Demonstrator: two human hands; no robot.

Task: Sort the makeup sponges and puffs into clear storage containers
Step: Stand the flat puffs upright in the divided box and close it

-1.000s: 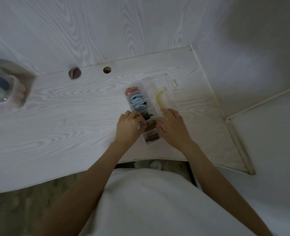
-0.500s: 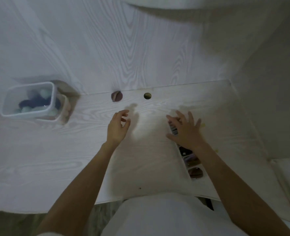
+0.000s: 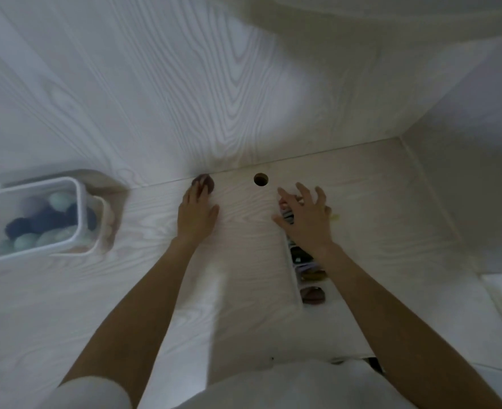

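A round brownish-mauve puff (image 3: 207, 182) lies at the back edge of the white desk (image 3: 143, 290) against the wall. My left hand (image 3: 196, 214) reaches forward with straight fingers, its fingertips touching the puff. A long clear divided organizer (image 3: 295, 278) holding several puffs runs along the desk to the right. My right hand (image 3: 305, 217) hovers over its far end, fingers spread, holding nothing. A clear storage box (image 3: 77, 202) of blue and mint sponges stands at the left.
A second clear container (image 3: 103, 228) with pale pink contents sits behind the box on the left. A round cable hole (image 3: 261, 179) is in the desk near the wall. Walls close the desk at the back and right.
Both hands left the organizer's near end and moved forward. The left hand has reached the puff by the wall; the right hand hovers over the organizer's far end. The camera tilted up.
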